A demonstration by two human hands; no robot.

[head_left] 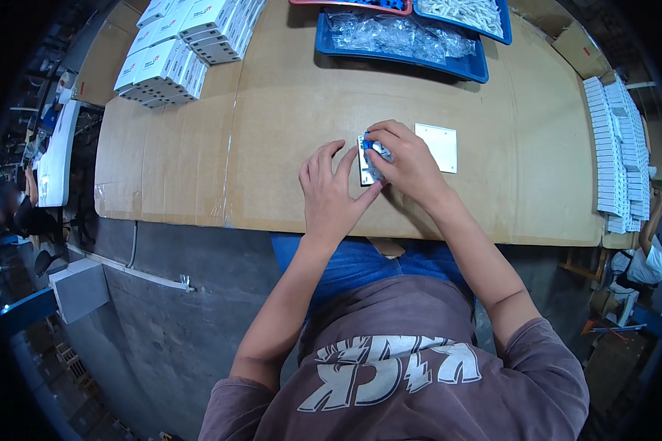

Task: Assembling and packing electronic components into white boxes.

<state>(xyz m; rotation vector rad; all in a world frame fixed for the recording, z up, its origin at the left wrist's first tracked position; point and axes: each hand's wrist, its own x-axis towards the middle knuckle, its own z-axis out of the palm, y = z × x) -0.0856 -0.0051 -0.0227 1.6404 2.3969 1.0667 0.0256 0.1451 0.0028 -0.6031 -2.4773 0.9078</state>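
Bent over a small white box [365, 176] on the brown table [287, 110], near the front edge and between both hands. Inside the box, a blue piece [368, 140] and some clear plastic, partly hidden by fingers. Beside the box's left edge and lower right corner, the forefinger and thumb of the left hand [326, 184] — fingers spread wide, far from a fist. Over the box from the right, the right hand [412, 165], with fingers curled down onto the blue piece; whether gripping or only pressing, cannot tell.

Just beside the right hand, flat on the table, a white panel [441, 149]. Toward the far side, a blue tray [419, 65] of clear plastic bags [390, 31]. Overlapping there, a second blue tray [507, 29] with thin white pieces [467, 13], and next to that a red tray [382, 9] with blue bits, cut off by the upper rim of the view.

Well apart at far left, stacked white cartons [153, 62]; along the right end, tall piles of flat white boxes [610, 147]. Below the table edge, blue jeans [338, 268] and a dark shirt [419, 309] — with large pale lettering across the front.
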